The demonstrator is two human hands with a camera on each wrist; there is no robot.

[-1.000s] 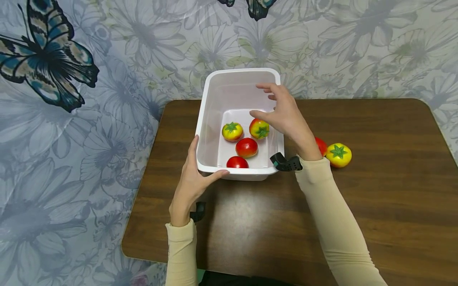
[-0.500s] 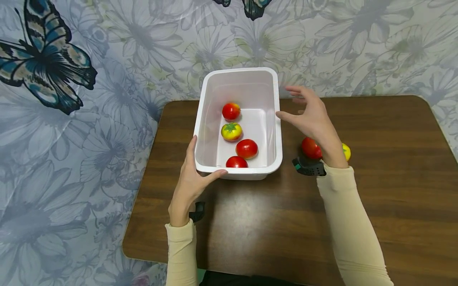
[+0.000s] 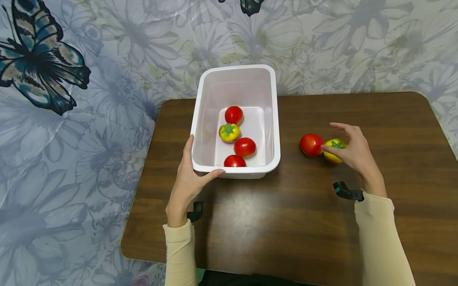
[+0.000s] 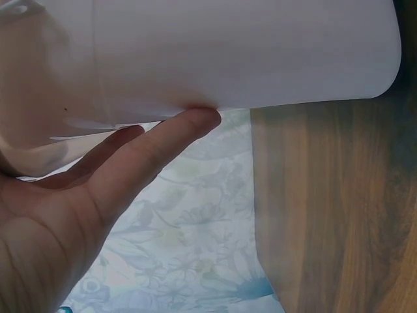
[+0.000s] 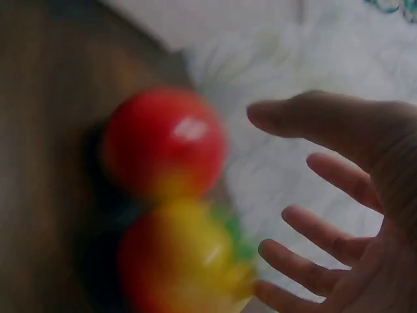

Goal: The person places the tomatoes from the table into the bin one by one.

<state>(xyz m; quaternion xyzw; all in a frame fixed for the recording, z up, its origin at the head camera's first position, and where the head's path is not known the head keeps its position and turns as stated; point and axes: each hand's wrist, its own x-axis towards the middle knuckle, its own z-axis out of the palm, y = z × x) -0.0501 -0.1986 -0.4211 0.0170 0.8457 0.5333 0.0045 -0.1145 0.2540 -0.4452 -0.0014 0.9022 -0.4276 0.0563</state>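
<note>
A white plastic bin (image 3: 250, 172) stands on the wooden table with several toy tomatoes inside, mostly red, one yellow with a green top (image 3: 229, 132). My left hand (image 3: 186, 184) rests against its near left corner, fingers straight along the side wall and thumb on the front rim; in the left wrist view the fingers (image 4: 156, 147) touch the outer wall. To the right of the bin, a red tomato (image 3: 311, 144) and a yellow-red tomato (image 3: 330, 155) lie side by side. My right hand (image 3: 358, 153) hovers over the yellow one, thumb and fingers spread; the right wrist view shows nothing gripped.
The brown wooden table (image 3: 286, 222) has rounded corners. Behind it and to the left are flower-patterned surfaces with a butterfly figure (image 3: 39, 59). A dark wrist camera (image 3: 348, 193) sits on the right wrist, another (image 3: 196, 211) on the left.
My right hand has moved from over the bin rightward to the tomatoes on the table. The tomato under it in the bin has rolled to the far left. The left hand has stayed put.
</note>
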